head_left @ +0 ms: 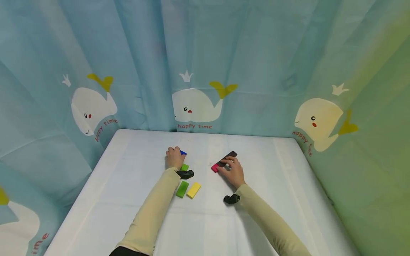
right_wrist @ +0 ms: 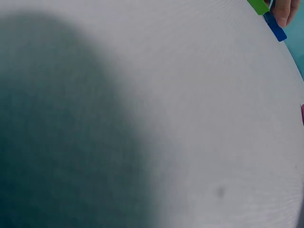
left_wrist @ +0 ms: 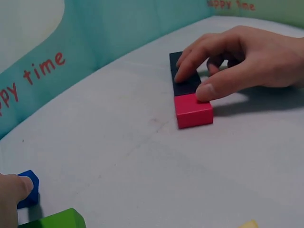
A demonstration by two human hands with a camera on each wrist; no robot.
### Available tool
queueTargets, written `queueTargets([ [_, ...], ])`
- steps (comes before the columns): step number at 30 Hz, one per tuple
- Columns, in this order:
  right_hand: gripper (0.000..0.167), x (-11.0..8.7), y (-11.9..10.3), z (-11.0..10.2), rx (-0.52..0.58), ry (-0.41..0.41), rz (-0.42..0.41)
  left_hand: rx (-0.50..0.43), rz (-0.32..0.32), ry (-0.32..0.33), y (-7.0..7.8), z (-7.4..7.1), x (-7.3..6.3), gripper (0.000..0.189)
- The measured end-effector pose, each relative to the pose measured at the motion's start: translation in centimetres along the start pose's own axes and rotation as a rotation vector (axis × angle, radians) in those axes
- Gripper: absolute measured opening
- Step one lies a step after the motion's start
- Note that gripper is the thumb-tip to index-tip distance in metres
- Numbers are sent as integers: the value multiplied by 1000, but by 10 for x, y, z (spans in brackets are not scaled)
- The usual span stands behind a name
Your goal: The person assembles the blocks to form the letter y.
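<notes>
In the head view my left hand (head_left: 174,157) bends over a blue block (head_left: 183,153) on the white table. Its thumb (left_wrist: 20,186) presses the blue block's side in the left wrist view, and a green block (left_wrist: 56,220) lies close by. My right hand (head_left: 233,171) reaches over a dark bar (head_left: 231,155) joined end to end with a pink block (head_left: 214,168). The left wrist view has the right thumb on the pink block (left_wrist: 192,114) and a bent fingertip on the dark piece (left_wrist: 183,85). The right wrist view leaves out the right hand.
A green block (head_left: 182,189) and a yellow block (head_left: 193,190) lie side by side near the left forearm. Black wrist mounts (head_left: 232,199) jut from both sleeves. A blue curtain (head_left: 205,64) with whale prints hangs behind the white table (head_left: 205,227).
</notes>
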State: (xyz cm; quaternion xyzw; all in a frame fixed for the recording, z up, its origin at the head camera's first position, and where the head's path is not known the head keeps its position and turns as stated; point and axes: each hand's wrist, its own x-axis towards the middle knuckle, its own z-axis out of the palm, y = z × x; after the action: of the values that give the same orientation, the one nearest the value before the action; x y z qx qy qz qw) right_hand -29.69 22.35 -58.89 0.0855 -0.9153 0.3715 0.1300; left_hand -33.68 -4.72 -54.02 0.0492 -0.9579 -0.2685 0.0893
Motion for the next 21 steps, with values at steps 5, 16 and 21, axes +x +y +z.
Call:
queueTargets([
  [5,39,0,0,2,-5,12,1,-30,31,-14,0,7,0,36],
  [16,40,-1,-1,2,1,-21,20,-151,42,-24,8,13,-5,33],
  [21,39,0,-2,0,-9,-5,9,-288,65,-57,20,19,-5,32],
])
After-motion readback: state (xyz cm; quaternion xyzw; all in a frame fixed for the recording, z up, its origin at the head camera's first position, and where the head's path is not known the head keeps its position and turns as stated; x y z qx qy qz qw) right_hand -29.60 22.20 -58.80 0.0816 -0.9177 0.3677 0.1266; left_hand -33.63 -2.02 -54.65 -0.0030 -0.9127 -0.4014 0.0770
